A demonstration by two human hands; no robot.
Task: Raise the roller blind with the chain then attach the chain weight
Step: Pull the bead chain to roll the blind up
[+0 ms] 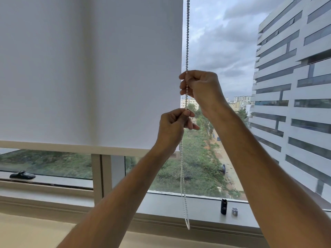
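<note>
Nearest the camera: two bare forearms reaching up and forward toward a window. Left hand (174, 125) lower, pinched shut on the bead chain (187, 38); right hand (200, 86) just above it, fingers curled closed around the same chain. Chain hanging at the right edge of the white roller blind (89, 68), running up out of view and dropping below the hands as a slack double strand, ending in a loop in front of the window sill (170, 204).

Blind still mostly down, bottom bar low on the glass with only a strip of view beneath. Raising apparently early on, judging by that.

On the sill, right of the dangling loop: a small dark cylinder (223, 206) and, just beside it, a small grey piece (234, 211). Possibly the chain weight, too small to tell. Dark window latch (22, 175) at far left.

Chain likely light, limp and smooth, beads giving natural stops for the fingertips. Best taken by pinching one strand only, hand over hand, pulling straight down to avoid jerking or tangling.
</note>
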